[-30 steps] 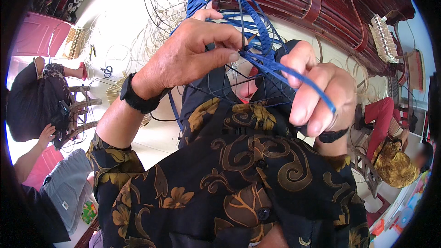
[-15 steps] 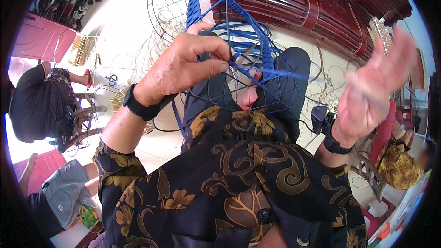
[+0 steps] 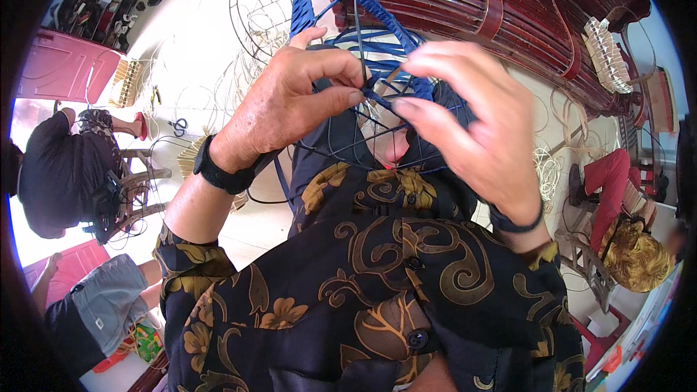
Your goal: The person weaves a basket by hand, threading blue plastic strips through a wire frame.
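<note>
A wire frame partly wrapped in blue woven strip [image 3: 381, 14] rests on my lap, its arched band standing up at the far side. My left hand [image 3: 298, 98] pinches the blue strip where it crosses a dark wire rod, between thumb and forefinger. Close by on the right, my right hand [image 3: 479, 120] has thumb and forefinger apart beside that same crossing; it is slightly blurred, and nothing shows between its fingertips. Thin dark wires span the frame's near side. More blue strips [image 3: 374, 43] lie beyond the crossing, partly hidden by my hands.
Pale loose strips and a bare wire frame [image 3: 254, 11] lie on the floor ahead. A dark red wooden bench [image 3: 428, 0] stands at the far right. Pliers [image 3: 155, 96] lie at left. Seated people [image 3: 54, 167] are on both sides, with wooden stools [image 3: 138, 189].
My right hand has come in from the right, where it was raised and blurred, to the crossing by my left hand. The blue strip stretched rightward no longer shows taut. My left hand stays put.
</note>
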A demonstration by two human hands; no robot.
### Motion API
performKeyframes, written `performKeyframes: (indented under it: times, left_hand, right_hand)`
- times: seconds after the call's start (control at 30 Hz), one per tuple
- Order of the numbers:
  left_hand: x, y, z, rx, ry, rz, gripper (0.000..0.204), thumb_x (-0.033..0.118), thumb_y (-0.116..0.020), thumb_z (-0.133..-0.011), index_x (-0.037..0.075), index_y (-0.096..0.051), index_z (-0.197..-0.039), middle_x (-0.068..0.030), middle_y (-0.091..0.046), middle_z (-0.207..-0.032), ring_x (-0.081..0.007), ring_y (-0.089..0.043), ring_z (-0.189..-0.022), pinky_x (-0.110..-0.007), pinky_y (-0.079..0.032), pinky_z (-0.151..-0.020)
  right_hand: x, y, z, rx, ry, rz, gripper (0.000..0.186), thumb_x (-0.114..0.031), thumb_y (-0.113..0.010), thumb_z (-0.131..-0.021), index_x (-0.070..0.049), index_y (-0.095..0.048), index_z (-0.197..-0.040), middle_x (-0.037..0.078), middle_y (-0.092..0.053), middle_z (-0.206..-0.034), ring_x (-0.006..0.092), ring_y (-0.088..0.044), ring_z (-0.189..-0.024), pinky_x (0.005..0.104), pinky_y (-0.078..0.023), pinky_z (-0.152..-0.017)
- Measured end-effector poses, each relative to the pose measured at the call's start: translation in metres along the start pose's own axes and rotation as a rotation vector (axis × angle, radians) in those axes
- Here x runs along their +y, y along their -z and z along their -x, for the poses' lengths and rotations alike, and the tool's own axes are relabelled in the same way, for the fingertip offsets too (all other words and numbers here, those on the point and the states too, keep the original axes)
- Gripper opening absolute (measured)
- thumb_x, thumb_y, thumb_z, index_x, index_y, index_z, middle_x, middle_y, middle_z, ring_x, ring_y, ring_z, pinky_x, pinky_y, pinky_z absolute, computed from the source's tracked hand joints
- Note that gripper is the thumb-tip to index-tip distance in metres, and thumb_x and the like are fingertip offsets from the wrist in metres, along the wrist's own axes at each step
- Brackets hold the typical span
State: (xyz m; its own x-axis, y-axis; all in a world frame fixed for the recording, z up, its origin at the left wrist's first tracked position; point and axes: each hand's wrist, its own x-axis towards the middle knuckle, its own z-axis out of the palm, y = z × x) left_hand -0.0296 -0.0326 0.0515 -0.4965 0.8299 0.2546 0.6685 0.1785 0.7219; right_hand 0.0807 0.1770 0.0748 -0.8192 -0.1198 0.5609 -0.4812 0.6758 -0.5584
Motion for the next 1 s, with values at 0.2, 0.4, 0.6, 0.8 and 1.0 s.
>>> performKeyframes:
  times: [0.2,0.4,0.6,0.8,1.0]
  left_hand:
    - [-0.003,-0.001,0.003,0.041,-0.051,0.036,0.005,0.004,-0.066,-0.083,0.008,-0.064,-0.083,-0.0013,-0.061,-0.068,-0.0183,-0.059,-0.065,-0.050,-0.019,-0.115]
    - [-0.003,-0.004,0.005,0.028,0.017,0.017,0.005,0.002,-0.067,-0.083,0.005,-0.064,-0.085,0.0000,-0.063,-0.075,-0.0150,-0.062,-0.073,-0.053,-0.019,-0.116]
    - [-0.005,-0.013,0.007,0.123,-0.041,-0.063,0.006,0.003,-0.065,-0.084,0.009,-0.061,-0.084,-0.0024,-0.057,-0.063,-0.0217,-0.058,-0.062,-0.051,-0.027,-0.111]
    - [-0.001,-0.018,0.011,0.198,-0.021,-0.043,0.005,0.004,-0.065,-0.082,0.007,-0.061,-0.084,-0.0030,-0.059,-0.065,-0.0219,-0.059,-0.062,-0.051,-0.027,-0.111]
    - [0.005,-0.013,0.013,0.168,-0.019,-0.082,0.005,0.011,-0.066,-0.087,0.007,-0.067,-0.083,-0.0016,-0.059,-0.061,-0.0185,-0.056,-0.057,-0.052,-0.028,-0.112]
  right_hand:
    - [0.020,-0.042,-0.003,0.017,-0.072,-0.161,0.011,-0.007,-0.072,-0.079,-0.003,-0.064,-0.086,0.010,-0.062,-0.077,0.0297,-0.062,-0.072,0.0363,-0.048,-0.065]
    - [0.014,-0.046,0.003,0.102,-0.044,-0.124,0.011,0.001,-0.071,-0.076,-0.004,-0.061,-0.079,0.009,-0.058,-0.072,0.0260,-0.057,-0.064,0.0346,-0.045,-0.059]
    - [0.004,-0.056,0.005,0.103,-0.186,-0.238,0.013,0.002,-0.071,-0.075,-0.003,-0.059,-0.078,0.009,-0.058,-0.070,0.0265,-0.057,-0.062,0.0339,-0.045,-0.059]
    - [-0.004,-0.057,-0.003,0.060,-0.271,-0.246,0.010,0.000,-0.069,-0.080,-0.003,-0.060,-0.079,0.012,-0.060,-0.071,0.0280,-0.060,-0.062,0.0352,-0.046,-0.058]
    - [0.002,-0.044,-0.004,-0.011,-0.287,-0.290,0.005,-0.005,-0.065,-0.087,0.000,-0.065,-0.087,0.014,-0.063,-0.073,0.0265,-0.062,-0.061,0.0337,-0.047,-0.057]
